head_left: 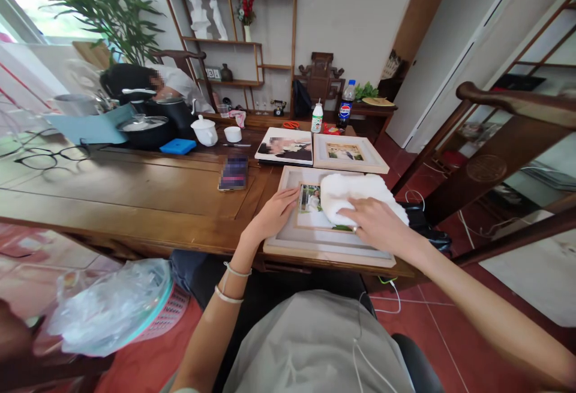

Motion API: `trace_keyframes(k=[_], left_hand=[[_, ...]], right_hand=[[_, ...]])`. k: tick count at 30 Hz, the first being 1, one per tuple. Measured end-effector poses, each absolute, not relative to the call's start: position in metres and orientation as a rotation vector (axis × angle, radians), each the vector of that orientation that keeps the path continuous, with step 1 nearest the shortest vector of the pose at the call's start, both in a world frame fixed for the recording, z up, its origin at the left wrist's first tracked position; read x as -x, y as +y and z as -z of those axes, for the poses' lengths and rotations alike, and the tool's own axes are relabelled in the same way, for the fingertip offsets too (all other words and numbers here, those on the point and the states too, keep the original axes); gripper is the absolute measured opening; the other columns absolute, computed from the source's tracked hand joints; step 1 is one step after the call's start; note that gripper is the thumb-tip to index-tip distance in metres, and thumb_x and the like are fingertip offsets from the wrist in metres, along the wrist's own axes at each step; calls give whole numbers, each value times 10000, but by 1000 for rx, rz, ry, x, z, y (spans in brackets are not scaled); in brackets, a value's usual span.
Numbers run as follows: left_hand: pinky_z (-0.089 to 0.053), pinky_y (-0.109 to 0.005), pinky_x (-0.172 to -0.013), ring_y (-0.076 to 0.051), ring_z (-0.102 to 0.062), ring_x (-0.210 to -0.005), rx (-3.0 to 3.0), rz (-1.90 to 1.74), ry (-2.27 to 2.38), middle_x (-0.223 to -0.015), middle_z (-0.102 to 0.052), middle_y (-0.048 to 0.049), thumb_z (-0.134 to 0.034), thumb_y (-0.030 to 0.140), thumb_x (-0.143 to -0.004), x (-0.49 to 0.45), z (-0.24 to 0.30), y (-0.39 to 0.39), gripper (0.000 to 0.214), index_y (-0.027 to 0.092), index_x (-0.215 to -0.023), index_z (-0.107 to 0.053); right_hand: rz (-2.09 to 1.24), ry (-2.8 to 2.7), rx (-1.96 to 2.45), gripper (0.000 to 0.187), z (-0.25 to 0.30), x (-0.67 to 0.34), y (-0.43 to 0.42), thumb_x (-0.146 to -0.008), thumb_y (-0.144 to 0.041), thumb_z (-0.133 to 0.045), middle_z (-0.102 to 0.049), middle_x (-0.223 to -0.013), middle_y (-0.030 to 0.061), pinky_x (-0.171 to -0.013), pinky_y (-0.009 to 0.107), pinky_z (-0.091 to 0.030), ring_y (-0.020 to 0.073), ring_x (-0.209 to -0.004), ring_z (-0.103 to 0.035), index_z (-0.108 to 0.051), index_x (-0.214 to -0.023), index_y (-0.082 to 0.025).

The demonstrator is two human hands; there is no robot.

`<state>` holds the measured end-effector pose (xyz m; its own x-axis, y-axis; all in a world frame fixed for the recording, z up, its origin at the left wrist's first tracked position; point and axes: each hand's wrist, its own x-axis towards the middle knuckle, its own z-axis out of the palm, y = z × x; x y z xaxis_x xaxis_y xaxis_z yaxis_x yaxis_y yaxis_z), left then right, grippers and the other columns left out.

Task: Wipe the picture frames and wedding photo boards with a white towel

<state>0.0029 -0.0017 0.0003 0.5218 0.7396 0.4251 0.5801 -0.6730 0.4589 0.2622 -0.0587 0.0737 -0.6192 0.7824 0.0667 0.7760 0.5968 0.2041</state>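
Note:
A pale wooden picture frame [288,243] with a photo in it lies flat on the near edge of the wooden table [135,195]. My left hand [272,216] rests flat on the frame's left side, fingers stretched out. My right hand [375,222] presses down on a white cloth [351,192] that covers the right part of the photo. Two more framed pictures lie just beyond: a dark-toned framed picture [285,146] and a light framed picture [348,153].
A phone [233,173] lies left of the frames, glasses [45,156] further left. Pots [148,129], a white teapot [204,131] and a blue pad sit at the table's back, where another person leans. Bottles [345,105] stand behind. A lined bin [117,306] sits on the floor.

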Motion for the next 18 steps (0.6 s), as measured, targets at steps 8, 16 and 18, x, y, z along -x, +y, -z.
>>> trace_keyframes(k=[8, 16, 18], left_hand=[[-325, -411, -1117, -200, -411, -1309, -2535, -887, 1095, -1376, -498, -96, -306, 231, -962, -3, 1, 0, 414, 130, -1312, -503], [-316, -418, -1122, -198, -407, -1313, -2527, -864, 1102, -1381, -492, -95, -295, 243, -966, -3, -1, -1, 420, 133, -1317, -497], [-317, -420, -1122, -202, -403, -1316, -2526, -862, 1104, -1386, -485, -98, -292, 248, -967, -3, -1, -1, 422, 130, -1317, -498]], right_hand=[[-42, 2943, -1321, 409, -74, -244, -133, -715, -132, -540, -541, -1319, 53, -941, 455, -408, 284, -1173, -488, -616, -1074, -313], [-345, 2909, -1564, 470, -47, -274, -33, -762, -81, -486, -394, -1449, 125, -1065, 498, -284, 292, -1353, -307, -553, -1214, -194], [-407, 2905, -1605, 482, -48, -278, -4, -767, -68, -470, -408, -1428, 161, -1061, 494, -278, 302, -1351, -301, -529, -1237, -155]])
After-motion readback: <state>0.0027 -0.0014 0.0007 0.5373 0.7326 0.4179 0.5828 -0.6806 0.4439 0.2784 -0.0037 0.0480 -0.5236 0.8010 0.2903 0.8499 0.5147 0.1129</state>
